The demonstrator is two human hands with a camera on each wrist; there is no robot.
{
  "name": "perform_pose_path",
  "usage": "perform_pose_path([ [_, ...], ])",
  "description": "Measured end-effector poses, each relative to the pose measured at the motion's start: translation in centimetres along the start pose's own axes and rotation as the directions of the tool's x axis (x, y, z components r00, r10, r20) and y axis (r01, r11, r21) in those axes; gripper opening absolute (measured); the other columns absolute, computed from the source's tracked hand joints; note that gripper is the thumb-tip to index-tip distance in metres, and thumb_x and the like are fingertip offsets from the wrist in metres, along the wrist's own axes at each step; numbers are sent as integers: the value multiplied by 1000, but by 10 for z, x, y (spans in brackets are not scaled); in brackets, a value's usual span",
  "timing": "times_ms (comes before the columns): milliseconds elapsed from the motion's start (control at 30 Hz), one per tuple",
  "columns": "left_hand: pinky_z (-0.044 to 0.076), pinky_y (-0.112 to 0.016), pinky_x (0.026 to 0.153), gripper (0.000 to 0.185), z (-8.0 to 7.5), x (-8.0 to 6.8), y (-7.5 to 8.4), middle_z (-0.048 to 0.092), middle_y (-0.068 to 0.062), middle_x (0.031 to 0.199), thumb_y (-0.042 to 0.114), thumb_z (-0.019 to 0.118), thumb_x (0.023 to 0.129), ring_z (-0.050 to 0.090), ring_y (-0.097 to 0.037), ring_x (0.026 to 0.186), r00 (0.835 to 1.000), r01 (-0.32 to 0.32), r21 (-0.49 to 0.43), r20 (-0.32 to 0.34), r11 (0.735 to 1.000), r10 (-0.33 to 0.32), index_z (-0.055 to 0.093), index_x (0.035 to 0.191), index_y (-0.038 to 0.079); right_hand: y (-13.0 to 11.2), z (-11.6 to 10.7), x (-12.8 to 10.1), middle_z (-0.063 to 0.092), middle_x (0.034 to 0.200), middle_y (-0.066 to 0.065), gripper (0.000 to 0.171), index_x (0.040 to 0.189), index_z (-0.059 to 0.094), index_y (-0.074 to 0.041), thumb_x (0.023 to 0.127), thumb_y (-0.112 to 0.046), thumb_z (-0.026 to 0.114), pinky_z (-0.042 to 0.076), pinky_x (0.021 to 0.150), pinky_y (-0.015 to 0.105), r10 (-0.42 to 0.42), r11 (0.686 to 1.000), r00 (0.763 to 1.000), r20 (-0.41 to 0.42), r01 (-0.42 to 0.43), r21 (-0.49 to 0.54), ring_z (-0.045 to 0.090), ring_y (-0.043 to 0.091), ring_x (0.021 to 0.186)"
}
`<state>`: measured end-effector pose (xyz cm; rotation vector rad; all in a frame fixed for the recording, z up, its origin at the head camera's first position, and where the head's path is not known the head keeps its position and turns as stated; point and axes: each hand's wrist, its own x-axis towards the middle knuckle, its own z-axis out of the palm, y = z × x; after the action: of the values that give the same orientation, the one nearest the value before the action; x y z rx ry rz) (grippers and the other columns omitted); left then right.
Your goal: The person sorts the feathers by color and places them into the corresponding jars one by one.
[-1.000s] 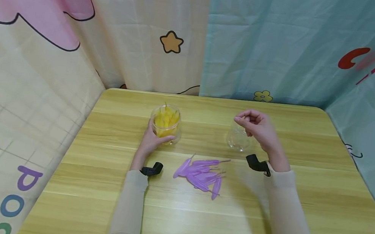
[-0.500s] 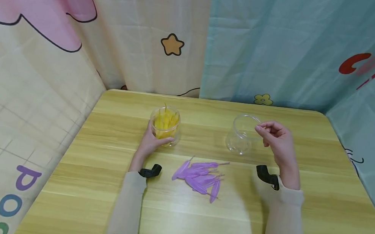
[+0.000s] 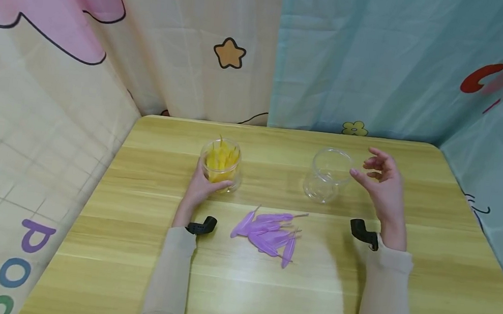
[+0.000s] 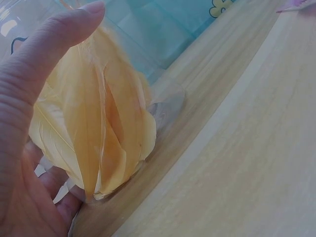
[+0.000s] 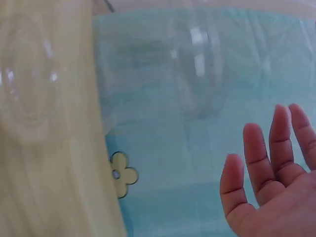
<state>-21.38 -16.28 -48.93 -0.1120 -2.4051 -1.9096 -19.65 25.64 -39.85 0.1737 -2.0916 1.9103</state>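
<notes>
Head view: a person sits at a wooden table (image 3: 265, 291) walled in by patterned curtains; the left hand (image 3: 202, 185) grips a clear jar (image 3: 222, 164) packed with yellow feathers (image 3: 221, 158), the fingers and thumb curled around its near wall; the jar stands upright on the left part of the table. Left wrist view: the thumb (image 4: 47, 54) lies along the jar's side, the palm sits under its lower wall, and the yellow feathers press against the clear plastic.

The right hand (image 3: 382, 186) hovers just beside an empty clear jar (image 3: 327, 175) on the right part of the table, palm turned toward it, fingers spread and loosely bent, holding nothing; whether the thumb touches the jar's wall cannot be told. Right wrist view: the fingers (image 5: 256, 158) are extended and apart, with the empty jar blurred close by.

A loose pile of purple feathers (image 3: 269, 230) lies flat on the table between the forearms, nearer the person than both jars and apart from each; a black wrist mount (image 3: 363, 231) sits at each cuff.
</notes>
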Motion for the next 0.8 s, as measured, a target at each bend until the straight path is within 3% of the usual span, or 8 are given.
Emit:
perform_pose_path([
  [133, 24, -45, 107, 111, 0, 1, 0, 36, -7, 144, 27, 90, 64, 37, -23, 128, 1000, -1, 10, -1, 1000, 1, 17, 149, 25, 14, -2, 4, 36, 140, 10, 95, 149, 25, -21, 74, 1, 79, 26, 102, 40, 23, 987, 990, 136, 0, -161, 31, 22, 128],
  [267, 24, -45, 107, 113, 0, 2, 1, 35, -8, 145, 27, 90, 64, 36, -24, 128, 1000, 4, 15, -4, 1000, -4, 17, 150, 24, 15, 3, 2, 15, 153, 16, 113, 152, 4, -15, 71, 3, 81, 15, 107, 56, 66, 984, 957, 283, -15, -179, 13, 31, 139],
  [433, 25, -43, 106, 112, 0, -1, -2, 36, -7, 144, 26, 90, 63, 38, -22, 127, 1000, 12, 11, -10, 1000, -11, 18, 149, 24, 25, 9, -2, 8, 155, 18, 120, 151, -3, -9, 68, 5, 82, 14, 105, 60, 111, 985, 938, 328, -59, -164, 10, 34, 140],
  [800, 24, -45, 107, 113, 0, 3, 0, 33, -7, 146, 28, 90, 64, 35, -24, 129, 1000, -11, 6, -2, 1000, 11, 16, 150, 25, 36, 15, -1, 15, 153, 21, 117, 151, -1, -12, 69, 6, 80, 18, 101, 59, 133, 981, 928, 349, -73, -179, 14, 39, 138],
])
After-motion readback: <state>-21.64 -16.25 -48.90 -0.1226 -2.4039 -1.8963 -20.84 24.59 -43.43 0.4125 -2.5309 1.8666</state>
